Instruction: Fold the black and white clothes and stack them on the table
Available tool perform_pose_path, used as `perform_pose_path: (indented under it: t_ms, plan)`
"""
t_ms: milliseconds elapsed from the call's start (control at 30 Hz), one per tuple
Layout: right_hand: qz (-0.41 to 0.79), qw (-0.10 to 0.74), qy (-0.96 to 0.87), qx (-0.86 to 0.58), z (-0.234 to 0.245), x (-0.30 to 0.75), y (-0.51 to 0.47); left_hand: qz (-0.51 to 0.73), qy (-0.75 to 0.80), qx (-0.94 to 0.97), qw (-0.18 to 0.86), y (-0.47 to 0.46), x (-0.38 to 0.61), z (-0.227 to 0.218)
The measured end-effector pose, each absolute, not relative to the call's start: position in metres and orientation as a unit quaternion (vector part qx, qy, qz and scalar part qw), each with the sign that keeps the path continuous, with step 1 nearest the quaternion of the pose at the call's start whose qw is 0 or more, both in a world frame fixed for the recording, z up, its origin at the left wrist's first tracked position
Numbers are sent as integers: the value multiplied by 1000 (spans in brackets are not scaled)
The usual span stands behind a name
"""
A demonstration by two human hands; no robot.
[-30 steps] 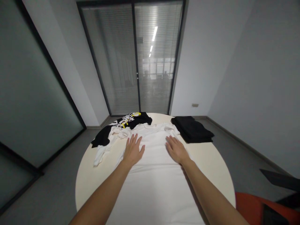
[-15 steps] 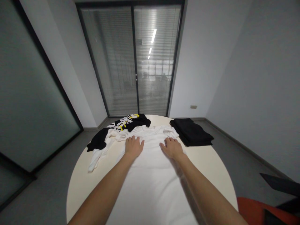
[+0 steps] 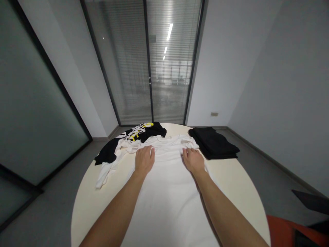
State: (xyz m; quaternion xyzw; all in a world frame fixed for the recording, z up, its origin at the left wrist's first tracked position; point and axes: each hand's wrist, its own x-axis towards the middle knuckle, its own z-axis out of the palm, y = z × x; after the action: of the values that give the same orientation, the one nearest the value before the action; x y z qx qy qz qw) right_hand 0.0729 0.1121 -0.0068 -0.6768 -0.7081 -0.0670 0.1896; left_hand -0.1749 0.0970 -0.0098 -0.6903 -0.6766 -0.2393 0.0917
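A white shirt lies spread on the round table, its collar at the far end and its body running towards me. My left hand is at its left side below the shoulder, fingers bent and drawn together on the cloth. At the opposite side, my right hand has its fingers curled in on the shirt's edge, the thumb close beside them. Both hands appear closed on the fabric; the fingertips are partly hidden. A rumpled white sleeve stretches out to the left.
A black garment with white and yellow print lies crumpled at the table's far left. Folded black cloth is stacked at the far right. The pale round table has a red chair at its lower right.
My hands have moved slightly apart, towards the shirt's sides. Their fingers, flat and spread before, are now drawn in. The view has tilted down a little.
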Motion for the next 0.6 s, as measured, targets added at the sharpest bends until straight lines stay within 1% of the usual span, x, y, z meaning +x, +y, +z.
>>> perform_pose_path:
  t_ms: [333,600]
  plan:
    - [-68,202,-745,-632,-18,78,94,-230,-658,-712,80,77,-180,-20]
    - [-62,184,-742,-642,-32,81,82,-189,-712,-671,81,53,-181,-27]
